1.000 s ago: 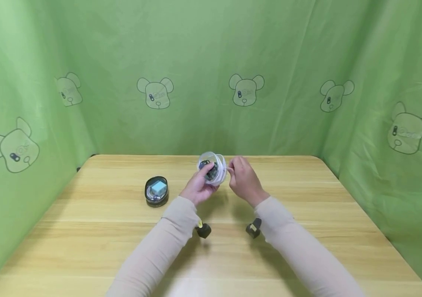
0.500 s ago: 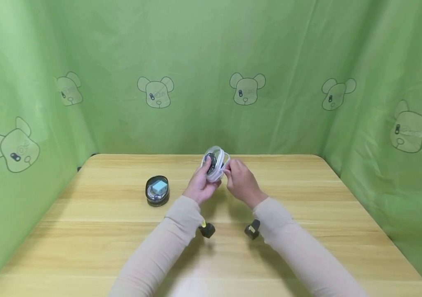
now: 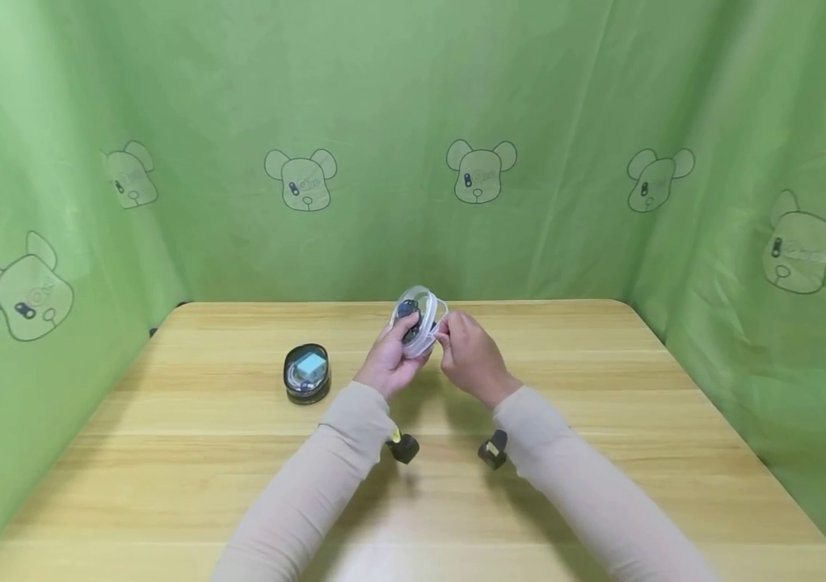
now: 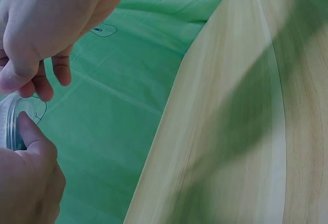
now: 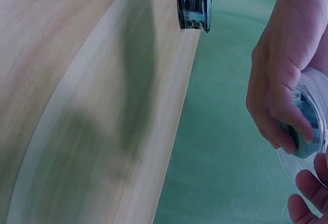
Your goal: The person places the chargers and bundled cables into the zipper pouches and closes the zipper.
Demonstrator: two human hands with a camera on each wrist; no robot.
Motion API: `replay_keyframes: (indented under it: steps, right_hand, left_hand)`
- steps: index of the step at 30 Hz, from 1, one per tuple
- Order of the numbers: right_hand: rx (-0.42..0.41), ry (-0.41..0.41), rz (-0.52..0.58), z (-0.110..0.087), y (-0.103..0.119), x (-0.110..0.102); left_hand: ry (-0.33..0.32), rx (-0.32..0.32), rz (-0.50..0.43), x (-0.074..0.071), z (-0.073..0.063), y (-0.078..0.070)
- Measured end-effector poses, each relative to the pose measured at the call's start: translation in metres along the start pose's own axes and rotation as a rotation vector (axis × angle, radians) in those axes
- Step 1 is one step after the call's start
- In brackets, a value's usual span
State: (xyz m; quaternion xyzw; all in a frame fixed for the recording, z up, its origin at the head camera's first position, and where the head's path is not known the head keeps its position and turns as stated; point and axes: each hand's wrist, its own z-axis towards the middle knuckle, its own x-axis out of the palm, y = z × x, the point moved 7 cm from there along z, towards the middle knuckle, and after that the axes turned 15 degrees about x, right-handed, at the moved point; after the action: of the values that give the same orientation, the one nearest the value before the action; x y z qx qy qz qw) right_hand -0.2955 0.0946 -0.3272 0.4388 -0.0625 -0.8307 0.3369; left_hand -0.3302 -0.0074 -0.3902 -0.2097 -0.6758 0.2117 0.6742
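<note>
My left hand grips a round clear plastic case above the table, tilted, its thumb across one face. Dark coiled cable-like contents show through that face. At the right side of the case, my right hand pinches the edge, where a thin white strip loops out from the rim. The pinched spot itself is mostly covered by the fingers. In the right wrist view the clear case is partly cut off by the frame edge. In the left wrist view, only a sliver of the case shows.
A dark oval case with a light-blue block and a pale cable inside rests left on the wooden table. Green curtains enclose the back and sides. Black wrist cameras hang beneath both sleeves.
The clear case has turned more edge-on over the last second and risen slightly. My right hand has come closer to its rim. Between the last two frames little moved.
</note>
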Motion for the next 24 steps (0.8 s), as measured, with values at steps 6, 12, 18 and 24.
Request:
replay_keyframes:
  steps: [6,12,18,24]
  right_hand:
    - [0.005,0.004,-0.011,0.0001,-0.003,-0.0013]
    - [0.004,0.004,-0.016,0.0006,-0.0045,-0.0027]
    - [0.015,-0.008,-0.017,0.0013,-0.0061,-0.0066]
    - [0.041,-0.007,-0.018,0.0024,-0.0097,-0.0083]
  left_hand:
    - [0.005,-0.009,0.01,-0.0008,-0.0005,0.0003]
    - [-0.001,-0.01,0.023,-0.0017,-0.0004,0.0005]
    - [0.017,-0.02,0.029,-0.0005,-0.002,0.0004]
    - [0.036,-0.031,0.05,-0.0008,-0.0049,-0.0009]
